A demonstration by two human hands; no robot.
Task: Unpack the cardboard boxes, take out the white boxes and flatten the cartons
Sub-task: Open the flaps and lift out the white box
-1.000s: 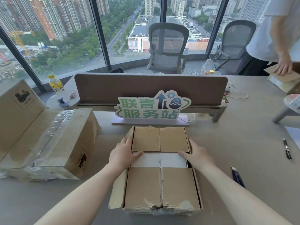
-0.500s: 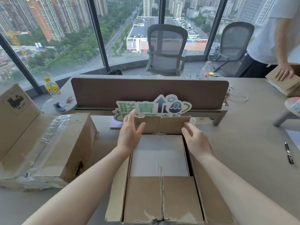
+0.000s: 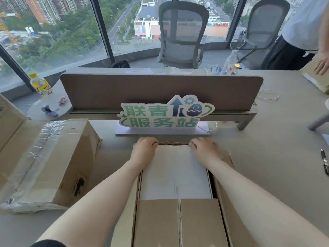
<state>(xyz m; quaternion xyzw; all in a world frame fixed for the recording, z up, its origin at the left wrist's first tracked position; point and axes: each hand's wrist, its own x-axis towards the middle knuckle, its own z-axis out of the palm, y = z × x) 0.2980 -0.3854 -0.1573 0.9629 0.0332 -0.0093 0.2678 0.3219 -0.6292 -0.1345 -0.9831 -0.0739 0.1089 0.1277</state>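
An opened cardboard carton (image 3: 179,221) lies on the desk right in front of me, its near flaps folded over. A white box (image 3: 174,168) shows inside it. My left hand (image 3: 145,148) and my right hand (image 3: 204,147) both sit at the carton's far edge, fingers curled over the far end of the white box and down behind it. The fingertips are hidden. The far flaps are pushed back out of sight, with only a thin cardboard edge (image 3: 173,143) showing between the hands.
A second carton (image 3: 53,161) with torn clear tape lies to the left. A green-lettered sign (image 3: 165,113) stands just beyond my hands before a desk divider (image 3: 160,90). Pens (image 3: 324,161) lie at right. Another person (image 3: 302,24) handles a carton at far right.
My hands left the far flaps, which went from upright to folded back, and moved down to the far end of the white box, fingers curling over it.
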